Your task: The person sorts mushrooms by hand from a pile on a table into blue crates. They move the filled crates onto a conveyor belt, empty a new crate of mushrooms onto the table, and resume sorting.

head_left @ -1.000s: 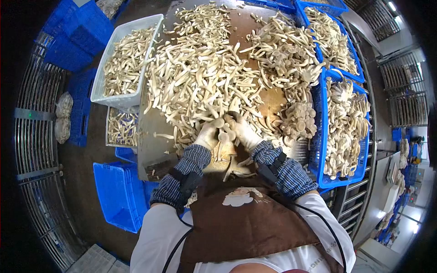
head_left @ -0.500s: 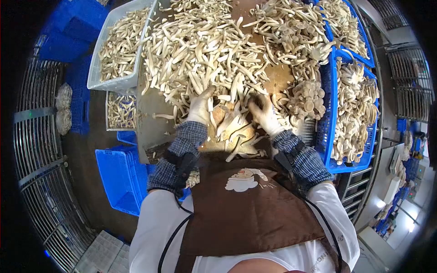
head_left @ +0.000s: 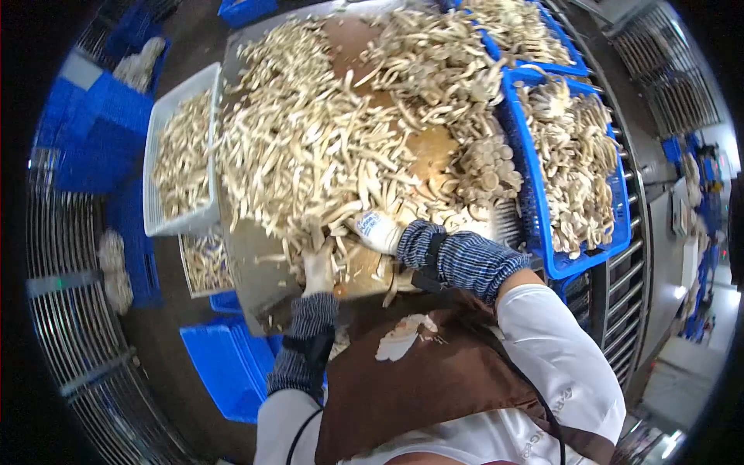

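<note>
My left hand point(head_left: 316, 270), in a pale glove, is at the near left edge of a large pile of long-stemmed mushrooms point(head_left: 310, 147). Its fingers close around a few mushrooms point(head_left: 313, 232) whose stems stick out above them. My right hand point(head_left: 377, 231), in a white glove with blue print, reaches leftward beside it. The right fingertips touch the pile, and mushrooms and blur hide how they are bent. Several loose mushrooms lie on the worktable point(head_left: 260, 260) near both hands.
A white crate point(head_left: 217, 116) of mushrooms stands left, above a smaller tray point(head_left: 190, 267). Blue baskets point(head_left: 535, 174) with mushrooms line the right side. Clustered mushrooms point(head_left: 488, 167) lie at the table's right. An angled blue crate point(head_left: 225, 372) sits low on the left.
Both hands have moved left and nearer to me, the right hand crossing over toward the left one. The loose mushrooms between the hands have largely gone from there. The view has turned.
</note>
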A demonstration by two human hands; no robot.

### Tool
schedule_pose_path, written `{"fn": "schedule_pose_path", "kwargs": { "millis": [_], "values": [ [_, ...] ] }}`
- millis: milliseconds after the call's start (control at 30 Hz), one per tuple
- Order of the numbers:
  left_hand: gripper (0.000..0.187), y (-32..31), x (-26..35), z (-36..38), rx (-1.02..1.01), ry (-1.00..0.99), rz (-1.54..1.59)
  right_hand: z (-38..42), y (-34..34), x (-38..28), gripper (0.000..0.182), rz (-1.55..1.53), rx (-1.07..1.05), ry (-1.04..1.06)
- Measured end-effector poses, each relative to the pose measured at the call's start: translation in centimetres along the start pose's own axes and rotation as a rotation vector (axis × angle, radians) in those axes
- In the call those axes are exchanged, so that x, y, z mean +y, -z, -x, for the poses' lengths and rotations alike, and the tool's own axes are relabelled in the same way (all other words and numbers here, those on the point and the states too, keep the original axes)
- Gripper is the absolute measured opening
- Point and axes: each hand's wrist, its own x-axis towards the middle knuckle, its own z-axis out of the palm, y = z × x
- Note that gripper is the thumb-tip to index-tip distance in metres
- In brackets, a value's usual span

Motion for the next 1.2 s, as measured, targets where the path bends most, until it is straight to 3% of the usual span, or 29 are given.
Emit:
{"fn": "schedule_pose_path", "kwargs": {
  "millis": [33,67,133,167,200,267,333,400,467,533,567,600,633,667,733,767,867,900,933,967,1000,1033,1067,1133,1167,1200],
  "values": [
    [0.084,0.6,-1.0,-0.6,-0.020,0.014,0.046,-0.4,-1.3,0.4,0.031,-0.269,0.211,-0.019],
    [0.086,1.1,-1.6,-1.4,-0.090,0.011,-0.013,-0.3,-0.3,0.0,0.042,-0.347,0.229,-0.046],
    [0.079,-1.6,-0.2,-0.7,0.103,-0.010,0.064,0.2,1.7,-1.8,0.051,-0.622,0.215,-0.157],
    [0.066,-3.2,1.5,-0.3,0.176,0.104,0.150,-0.6,-1.6,-0.3,0.060,-0.666,0.337,-0.098],
    [0.058,-2.1,-0.9,-2.6,0.057,0.108,0.266,0.5,1.9,-1.0,0.063,-0.916,0.117,-0.283],
    [0.062,-4.6,6.2,-0.2,0.133,0.473,0.275,0.7,3.1,0.6,0.059,-1.069,0.320,-0.344],
    [0.065,-1.6,0.4,-5.6,-0.078,0.359,0.272,0.7,2.4,4.6,0.056,-0.915,0.528,-0.179],
    [0.068,-6.0,6.6,-2.6,0.170,0.262,-0.074,2.4,6.4,5.7,0.052,-0.824,0.686,-0.066],
    [0.074,-5.1,4.2,-3.8,-0.293,-0.260,-0.077,4.7,11.2,7.3,0.051,-0.928,0.073,-0.252],
    [0.077,-5.4,2.5,-2.0,0.056,-0.547,-1.055,7.3,13.8,11.2,0.047,-0.564,0.417,-0.494],
    [0.071,-4.8,1.4,-0.6,0.032,-0.771,-1.171,8.2,15.6,13.3,0.055,-0.405,0.453,-0.719],
    [0.060,-4.5,-2.1,-1.0,-0.170,-0.740,-1.305,9.3,17.3,15.7,0.064,-0.240,0.489,-0.941],
    [0.051,-4.2,-5.6,-1.5,-0.385,-0.709,-1.409,10.3,15.1,20.9,0.065,0.010,0.629,-0.898],
    [0.039,-4.4,-10.8,-3.4,-0.772,-0.388,-1.480,11.0,12.5,25.6,0.067,0.261,0.757,-0.845],
    [0.068,-3.8,-14.7,0.7,-0.875,-0.363,-0.613,11.0,13.9,28.8,0.078,-0.106,0.298,-1.063],
    [0.068,-4.4,-15.0,0.6,-0.867,-0.359,-0.608,10.5,13.6,31.7,0.087,-0.241,0.206,-1.093],
    [0.033,-8.5,-9.7,-0.9,-0.846,-1.054,-1.500,8.3,10.9,38.3,0.063,0.093,-0.246,-0.811],
    [0.038,-8.9,-9.0,-2.7,-0.652,-1.212,-1.532,7.6,10.1,39.9,0.056,0.199,-0.333,-0.711],
    [0.043,-9.4,-7.9,-3.7,-0.469,-1.085,-1.606,7.5,10.3,40.0,0.056,0.202,-0.335,-0.707],
    [0.050,-10.0,-6.7,-4.7,-0.293,-0.946,-1.675,7.4,10.6,40.2,0.068,0.180,-0.347,-0.614],
    [0.057,-11.0,-2.0,-5.2,-0.339,-0.686,-1.604,7.6,11.0,39.8,0.081,0.156,-0.357,-0.524],
    [0.064,-10.8,-2.9,-7.1,-0.212,-0.765,-1.261,8.4,12.8,35.2,0.107,-0.118,0.012,-0.730],
    [0.070,-10.9,-2.8,-8.0,-0.110,-0.846,-1.190,8.0,12.5,36.1,0.109,-0.197,-0.241,-0.774],
    [0.082,-12.5,-0.9,-9.1,-0.216,-0.670,-0.971,8.1,10.9,33.5,0.124,-0.220,-0.144,-0.676],
    [0.082,-13.2,-0.5,-9.5,-0.215,-0.675,-0.962,7.1,12.1,30.4,0.124,-0.231,-0.282,-0.646],
    [0.088,-13.8,-0.2,-10.1,-0.356,-0.483,-0.731,5.8,13.3,26.9,0.124,-0.244,-0.415,-0.614]
  ]
}}
